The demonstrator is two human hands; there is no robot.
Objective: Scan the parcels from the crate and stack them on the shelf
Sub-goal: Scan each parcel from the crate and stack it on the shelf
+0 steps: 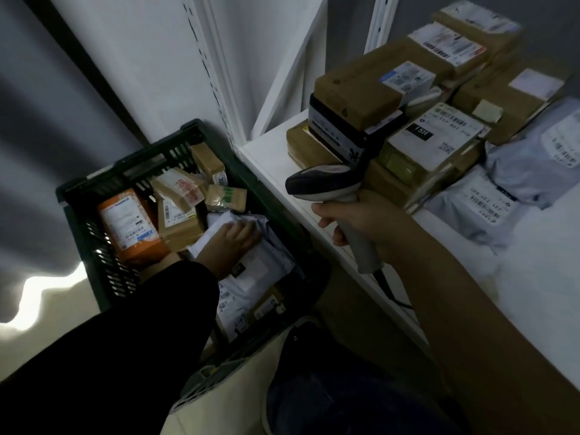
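two hands are busy with two jobs. left hand [233, 238], in a black sleeve, reaches down into the crate [175, 136] and lies flat, fingers spread, on a white mailer [219, 222] near the crate's right wall; it presses on the bag and has not closed round it, so this looks like the start of a pick. right hand [354, 221] is wrapped tight round the grip of the scanner [320, 183], held over the shelf's front edge with its head turned toward the crate, likely so the next parcel can be read as soon as it comes up. its cable [389, 293] drops below the shelf edge.

more parcels wait in the crate: an orange box [131, 227] against the left wall, brown cartons tipped on each other toward the back wall, pale bags at the front.

on the shelf [270, 152] the finished ones sit in stacks from the left corner rightward, flat cartons piled label up, soft grey bags [533, 164] laid low toward the front, probably because they won't bear weight.

writing is mostly blurred. one carton label [439, 130] shows "15h" in a black block with digits above that seem to read "159 401 210"; a grey bag shows upside-down numbers i cannot make out. no brand is legible.
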